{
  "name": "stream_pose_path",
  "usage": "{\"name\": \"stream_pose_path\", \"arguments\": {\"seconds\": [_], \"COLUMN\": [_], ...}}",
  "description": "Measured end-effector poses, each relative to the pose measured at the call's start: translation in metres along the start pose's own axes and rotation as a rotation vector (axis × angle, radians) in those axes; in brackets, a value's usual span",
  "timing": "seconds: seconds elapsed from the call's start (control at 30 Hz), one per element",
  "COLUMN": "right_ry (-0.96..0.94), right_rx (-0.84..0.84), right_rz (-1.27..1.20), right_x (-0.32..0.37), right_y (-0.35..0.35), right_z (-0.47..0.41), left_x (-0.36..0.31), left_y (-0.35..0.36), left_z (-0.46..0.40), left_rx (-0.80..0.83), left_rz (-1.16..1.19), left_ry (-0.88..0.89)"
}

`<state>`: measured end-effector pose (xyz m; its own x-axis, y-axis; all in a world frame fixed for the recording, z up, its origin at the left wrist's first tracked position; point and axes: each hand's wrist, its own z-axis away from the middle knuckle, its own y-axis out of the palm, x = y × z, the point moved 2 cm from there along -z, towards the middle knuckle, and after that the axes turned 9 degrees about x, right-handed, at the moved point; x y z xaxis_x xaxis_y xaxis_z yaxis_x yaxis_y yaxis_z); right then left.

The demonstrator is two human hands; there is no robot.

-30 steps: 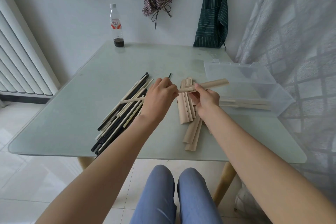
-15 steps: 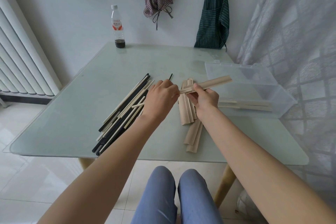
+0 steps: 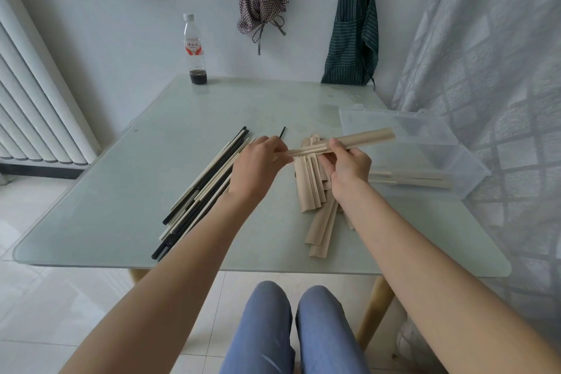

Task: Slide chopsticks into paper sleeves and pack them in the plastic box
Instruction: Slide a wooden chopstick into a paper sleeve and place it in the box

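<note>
Your left hand (image 3: 258,161) pinches a pale chopstick pair (image 3: 306,151) by its end, while your right hand (image 3: 347,164) grasps the paper sleeve (image 3: 364,138) at its mouth, the sticks partly inside. The clear plastic box (image 3: 455,161) sits at 3 o'clock on the counter (image 3: 121,191), sleeved pairs inside. Loose chopsticks (image 3: 200,191) lie at 9 o'clock; empty sleeves (image 3: 312,188) lie under your hands.
</note>
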<state>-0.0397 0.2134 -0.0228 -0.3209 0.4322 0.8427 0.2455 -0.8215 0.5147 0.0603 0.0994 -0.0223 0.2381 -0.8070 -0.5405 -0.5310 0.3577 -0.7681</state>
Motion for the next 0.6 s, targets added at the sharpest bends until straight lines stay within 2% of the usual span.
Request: {"name": "stream_pose_path", "arguments": {"seconds": [0.13,0.23,0.33,0.4,0.6], "right_ry": [0.023,0.004,-0.003,-0.001,0.023], "right_rx": [0.021,0.003,-0.038,-0.028,0.049], "right_rz": [-0.019,-0.014,-0.036,-0.041,-0.031], "right_x": [0.000,0.002,0.003,0.002,-0.006], "right_y": [-0.001,-0.006,-0.008,-0.007,0.003], "right_z": [0.001,-0.001,-0.002,-0.002,0.003], "left_x": [-0.004,0.003,0.010,0.009,-0.003], "left_y": [-0.006,-0.009,-0.006,-0.003,0.007], "left_z": [-0.001,0.001,0.003,0.004,0.003], "left_rx": [-0.011,-0.030,-0.061,-0.041,0.022], "left_rz": [-0.051,-0.039,0.286,0.465,0.579], "left_ry": [-0.027,-0.139,-0.269,-0.287,-0.229]}}
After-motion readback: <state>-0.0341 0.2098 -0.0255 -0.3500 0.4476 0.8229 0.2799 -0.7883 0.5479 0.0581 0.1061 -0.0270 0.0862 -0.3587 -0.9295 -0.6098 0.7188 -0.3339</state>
